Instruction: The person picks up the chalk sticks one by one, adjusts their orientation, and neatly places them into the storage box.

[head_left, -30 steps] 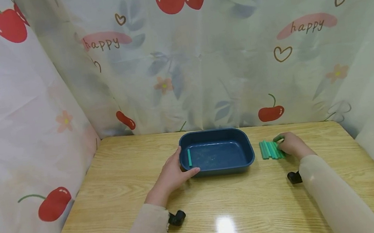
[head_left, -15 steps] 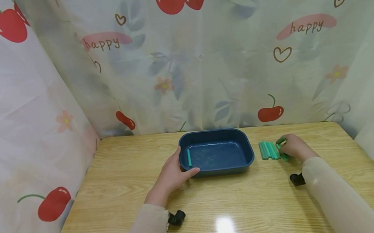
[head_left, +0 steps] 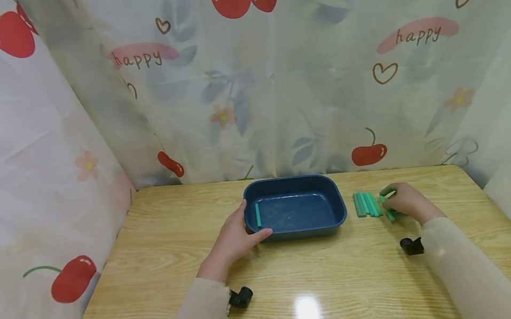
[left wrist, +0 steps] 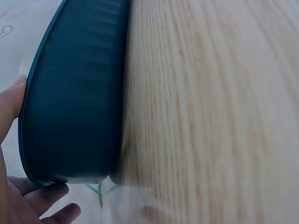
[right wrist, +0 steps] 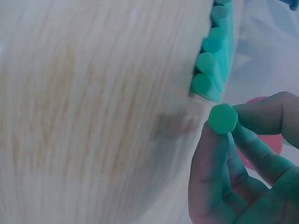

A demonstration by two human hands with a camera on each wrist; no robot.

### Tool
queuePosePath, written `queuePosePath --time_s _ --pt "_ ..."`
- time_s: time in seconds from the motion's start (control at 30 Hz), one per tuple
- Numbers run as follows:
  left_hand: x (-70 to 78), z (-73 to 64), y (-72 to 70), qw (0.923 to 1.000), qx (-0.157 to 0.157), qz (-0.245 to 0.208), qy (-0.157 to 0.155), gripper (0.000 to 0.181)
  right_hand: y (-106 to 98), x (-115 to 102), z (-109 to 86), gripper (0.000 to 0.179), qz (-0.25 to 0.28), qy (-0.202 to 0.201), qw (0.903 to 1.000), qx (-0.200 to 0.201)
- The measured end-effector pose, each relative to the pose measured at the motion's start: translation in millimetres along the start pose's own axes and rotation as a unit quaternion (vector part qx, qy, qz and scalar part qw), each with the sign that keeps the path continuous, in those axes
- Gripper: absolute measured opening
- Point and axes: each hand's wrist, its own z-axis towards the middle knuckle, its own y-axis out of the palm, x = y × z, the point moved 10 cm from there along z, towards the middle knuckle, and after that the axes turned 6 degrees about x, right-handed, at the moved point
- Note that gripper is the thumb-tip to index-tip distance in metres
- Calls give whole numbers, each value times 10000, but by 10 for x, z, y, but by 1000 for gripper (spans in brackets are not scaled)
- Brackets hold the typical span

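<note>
One green stick (right wrist: 223, 118) sat pinched in my right hand (head_left: 406, 200); my left hand (head_left: 232, 243) gripped the blue tray (head_left: 301, 214), presumably for steadiness.

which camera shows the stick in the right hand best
The right wrist view: the green stick is large and close there, seen end-on, pinched in the right hand. The head view shows more of its length, but small and partly covered by that hand. The left wrist view doesn't show it.
</note>
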Motion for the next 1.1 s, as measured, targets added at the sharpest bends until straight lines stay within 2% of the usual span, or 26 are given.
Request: queuePosePath --time_s 0.17,0.47,1.1 --pt "2 5 -3 10000 34 -36 -2 108 -37 -64 -71 54 341 -7 9994 -49" --pt "-12 0 2 10000 32 -21 -24 108 -102 -198 -148 56 632 -167 9979 -37" --pt "-2 9 5 10000 35 -44 29 108 -74 -808 -293 56 1506 -584 9869 50"
